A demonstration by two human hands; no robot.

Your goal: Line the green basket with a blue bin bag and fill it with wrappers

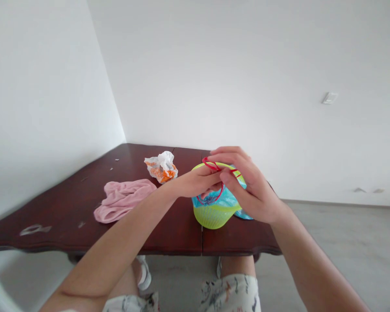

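Note:
A thin red string (210,164) runs in loops around and between my fingers. My left hand (201,180) reaches in from the left with its fingers curled on the string, and a loop of it hangs below them. My right hand (248,182) meets it from the right, thumb and fingers closed on the string; the exact pinch is partly hidden. Behind and below both hands stands a yellow-green mesh basket (214,219). Blue plastic film (229,199) lies over its side, and some reaches the table at the right. The hands cover much of the basket's opening.
On the dark red-brown table (175,232), a pink cloth (125,199) lies crumpled at the left. A crumpled white and orange plastic bag (162,168) sits farther back. A clear scrap (35,229) rests near the front left edge. White walls (214,78) border the table.

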